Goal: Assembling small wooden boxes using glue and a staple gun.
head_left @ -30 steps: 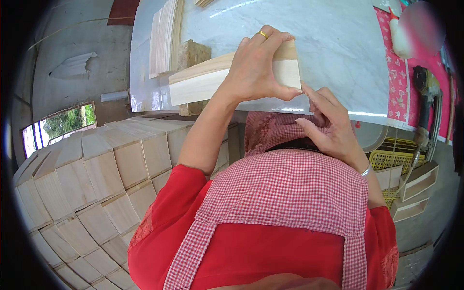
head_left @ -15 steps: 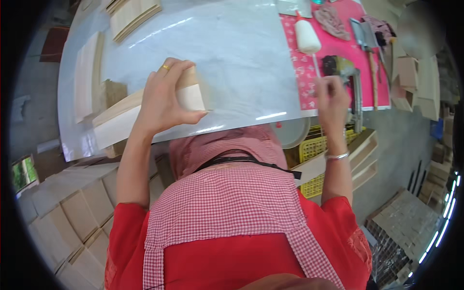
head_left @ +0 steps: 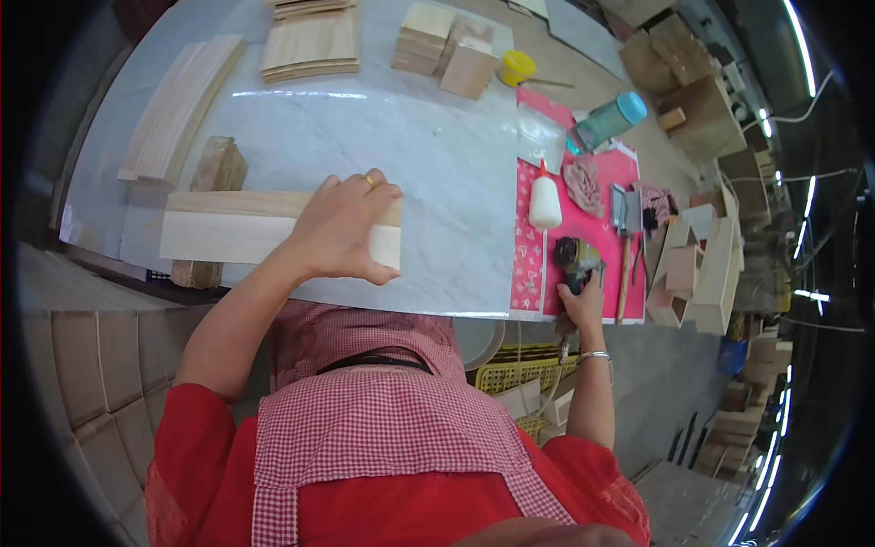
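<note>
My left hand is closed over the right end of a long pale wooden piece, thumb at the near side and fingers across the top. This piece lies near the table's front edge, its left part resting across a brown block. On the pink sheet to the right, my right hand is wrapped round the handle of an air nail gun. A hose hangs from the gun's lower end over the table edge.
Thin boards and stacked panels lie at the far left, wooden blocks farther back. By the gun are a white glue bottle, a rag and a hammer. Yellow crates stand below the table edge.
My right hand, blurred and raised beside the gun before, now grips its handle. The view has shifted, bringing more of the far table in. My left hand still holds the wooden piece.
</note>
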Tool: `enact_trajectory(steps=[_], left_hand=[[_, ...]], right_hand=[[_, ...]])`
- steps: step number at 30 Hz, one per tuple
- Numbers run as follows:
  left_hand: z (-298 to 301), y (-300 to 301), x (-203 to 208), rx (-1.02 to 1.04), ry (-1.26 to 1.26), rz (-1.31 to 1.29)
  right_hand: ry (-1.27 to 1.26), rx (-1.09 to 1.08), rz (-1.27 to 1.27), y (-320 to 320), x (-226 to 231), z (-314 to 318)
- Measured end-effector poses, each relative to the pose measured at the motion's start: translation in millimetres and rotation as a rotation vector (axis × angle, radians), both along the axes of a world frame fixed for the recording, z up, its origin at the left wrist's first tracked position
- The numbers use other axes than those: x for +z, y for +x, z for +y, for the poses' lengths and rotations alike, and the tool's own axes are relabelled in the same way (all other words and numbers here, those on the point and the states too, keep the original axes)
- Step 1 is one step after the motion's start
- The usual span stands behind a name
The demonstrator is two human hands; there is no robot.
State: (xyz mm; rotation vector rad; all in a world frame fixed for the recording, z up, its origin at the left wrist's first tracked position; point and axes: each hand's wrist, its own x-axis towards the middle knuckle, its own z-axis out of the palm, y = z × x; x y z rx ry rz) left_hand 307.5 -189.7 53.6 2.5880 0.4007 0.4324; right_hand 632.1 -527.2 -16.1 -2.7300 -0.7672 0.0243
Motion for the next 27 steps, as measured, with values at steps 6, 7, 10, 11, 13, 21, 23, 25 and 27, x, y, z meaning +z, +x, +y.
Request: enact_trajectory(steps=[6,7,10,11,13,21,23,25,27], left_hand=[[4,4,-3,-0.008,0.033,-0.003],[5,7,-4,-0.015,0.050,-0.024],[8,5,-16,0.017,0.085,-0.077],[7,5,-18,0.029,0.062,-0.064],[7,3,-20,0.031,0.094,-0.066],[8,-13,34,-0.113,-0.025,0.148],[7,-14,31,-0.105,0.004,0.126],[8,-14,27,-0.105,0.012,0.113],[2,-13,27,-0.102,0.013,0.107]], right_hand=[[-0.134,0.063,0.014,37,32,-1],[-0.161,0.098,0.075,39,46,-2],[-0.060,0.171,0.257,-36,115,50],[0.014,0.236,0.319,-56,130,58],[-0.035,0.263,0.366,-89,155,81],[-0.036,0.699,0.405,-137,188,125],[-0.083,0.759,0.379,-140,193,132],[-0.156,0.870,0.326,-142,196,136],[-0.148,0.851,0.361,-144,197,137]])
